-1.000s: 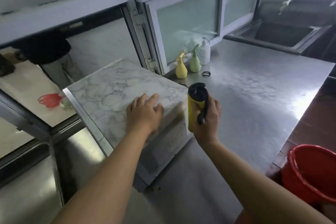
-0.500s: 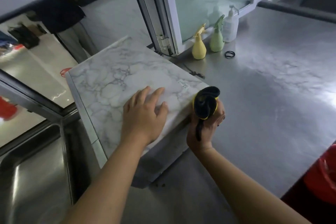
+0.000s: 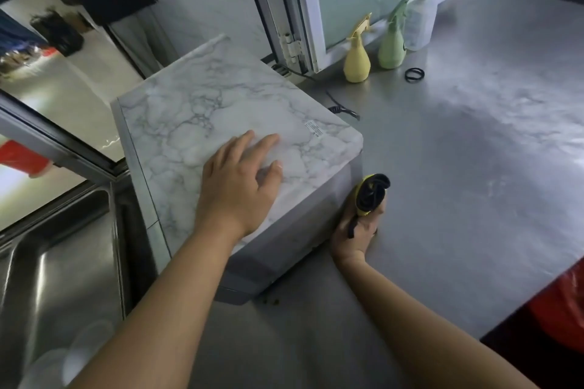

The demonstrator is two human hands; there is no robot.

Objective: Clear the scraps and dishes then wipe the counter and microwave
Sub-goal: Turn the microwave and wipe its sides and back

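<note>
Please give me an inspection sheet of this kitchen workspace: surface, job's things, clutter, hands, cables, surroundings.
Surface: steel counter, dull smears; small dark scraps by the microwave's front corner.
Job's things: marble-patterned microwave; yellow and black tool against its side.
Clutter: yellow spray bottle, green spray bottle, clear pump bottle, black ring.
Hands: left hand flat on the microwave top; right hand grips the tool.
Cables: black cord behind the microwave.
Surroundings: sink left, window frame behind, red bucket right.
</note>
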